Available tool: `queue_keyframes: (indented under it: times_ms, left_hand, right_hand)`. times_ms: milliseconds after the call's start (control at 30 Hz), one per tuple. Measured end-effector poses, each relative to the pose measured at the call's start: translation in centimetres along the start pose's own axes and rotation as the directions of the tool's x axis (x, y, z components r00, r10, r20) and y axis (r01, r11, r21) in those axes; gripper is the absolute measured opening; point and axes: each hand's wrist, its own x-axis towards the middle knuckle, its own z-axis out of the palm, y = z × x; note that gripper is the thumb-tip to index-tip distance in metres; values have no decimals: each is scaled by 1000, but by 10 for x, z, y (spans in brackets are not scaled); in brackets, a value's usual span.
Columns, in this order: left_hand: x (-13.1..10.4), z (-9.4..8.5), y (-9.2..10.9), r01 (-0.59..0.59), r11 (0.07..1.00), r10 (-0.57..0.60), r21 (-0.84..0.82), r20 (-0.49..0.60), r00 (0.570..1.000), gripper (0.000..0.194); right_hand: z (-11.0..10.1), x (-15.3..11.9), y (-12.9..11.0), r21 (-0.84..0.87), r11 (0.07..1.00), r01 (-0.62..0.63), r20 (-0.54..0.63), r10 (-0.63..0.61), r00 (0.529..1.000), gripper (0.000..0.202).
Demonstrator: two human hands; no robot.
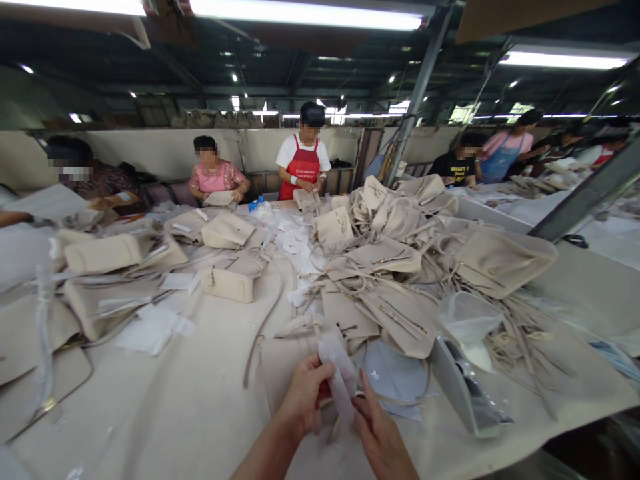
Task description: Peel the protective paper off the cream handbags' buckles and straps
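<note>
My left hand pinches a strip of thin white wrapping paper between thumb and fingers. On the strip's other side my right hand grips its lower part, fingers partly hidden behind it. Whatever lies inside or under the paper is hard to make out. A beige handbag lies just beyond my left hand, its handle pointing away from me. Right of the paper rests a pale bluish-white sheet, partly under a beige strap.
Beige bags are heaped at centre right, with loose straps beside them. An open grey box stands at right. More bags and white paper lie left. Several co-workers, one in a red apron, work across the table.
</note>
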Motion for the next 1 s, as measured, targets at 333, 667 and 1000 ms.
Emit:
queue_keyframes:
  times_ms: [333, 667, 1000]
  left_hand:
    - [2, -1, -7, -23, 1000, 24, -21, 23, 999, 38]
    - [-3, 9, -10, -23, 983, 31, -183, 41, 999, 37]
    - [12, 12, -1, -99, 908, 87, -407, -48, 995, 17]
  right_hand:
    - [-10, 4, -28, 129, 978, -162, -70, 172, 983, 36]
    - [18, 6, -25, 815, 346, -466, 300, 436, 848, 66]
    - [10, 2, -17, 746, 587, -314, 44, 426, 904, 54]
